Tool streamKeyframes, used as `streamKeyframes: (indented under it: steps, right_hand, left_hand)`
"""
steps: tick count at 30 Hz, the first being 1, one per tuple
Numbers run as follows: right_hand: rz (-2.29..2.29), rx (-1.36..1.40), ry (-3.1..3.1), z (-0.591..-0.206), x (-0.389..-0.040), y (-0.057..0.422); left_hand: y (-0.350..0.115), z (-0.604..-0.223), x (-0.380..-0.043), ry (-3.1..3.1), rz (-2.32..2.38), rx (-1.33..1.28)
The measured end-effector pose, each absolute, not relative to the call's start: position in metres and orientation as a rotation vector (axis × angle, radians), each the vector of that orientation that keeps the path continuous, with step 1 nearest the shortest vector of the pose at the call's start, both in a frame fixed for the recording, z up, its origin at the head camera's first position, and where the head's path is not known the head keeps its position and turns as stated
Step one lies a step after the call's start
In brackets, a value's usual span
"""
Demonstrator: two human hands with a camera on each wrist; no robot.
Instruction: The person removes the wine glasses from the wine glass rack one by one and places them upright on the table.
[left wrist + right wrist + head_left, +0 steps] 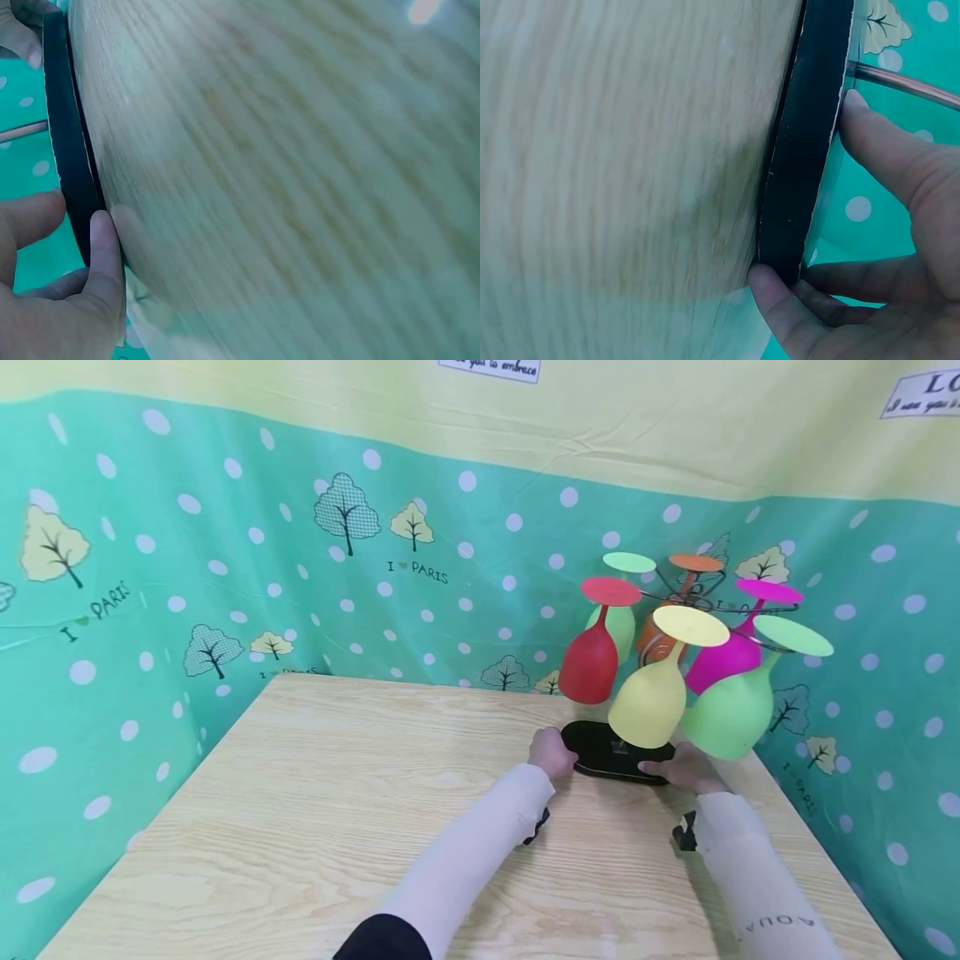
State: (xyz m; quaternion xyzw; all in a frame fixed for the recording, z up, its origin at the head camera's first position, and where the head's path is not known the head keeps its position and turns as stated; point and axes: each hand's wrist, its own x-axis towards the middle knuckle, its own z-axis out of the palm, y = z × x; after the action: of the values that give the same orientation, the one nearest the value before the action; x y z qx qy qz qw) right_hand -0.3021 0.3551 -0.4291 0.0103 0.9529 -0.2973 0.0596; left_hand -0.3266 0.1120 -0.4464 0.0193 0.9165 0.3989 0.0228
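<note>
A wine glass rack with a black oval base (pixel 588 745) stands at the right rear of the table. Plastic goblets hang upside down from its curled wire arms: red (pixel 588 664), yellow (pixel 651 702), magenta (pixel 727 662), orange (pixel 655 639) and two green ones, one in front (pixel 731 714) and one behind (pixel 621 631). My left hand (pixel 553 753) grips the base's left end, its thumb over the upper edge in the left wrist view. At the right end, my right hand (pixel 686 768) holds the base between thumb and fingers. The right wrist view shows the metal stem (pixel 900 81) rising from it.
The wooden table (pixel 337 793) stretches to the left and front. A green and yellow printed cloth (pixel 420 527) hangs behind it and along both sides, close to the rack's back and right.
</note>
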Motion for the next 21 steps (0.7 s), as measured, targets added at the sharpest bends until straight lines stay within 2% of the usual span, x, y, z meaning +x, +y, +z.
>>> streamKeyframes:
  steps: [21]
  right_hand:
    - [-0.881,0.048,2.845,-0.429,-0.304,0.343]
  left_hand:
    - [0.094,-0.451,-0.332,2.839,1.221,0.053]
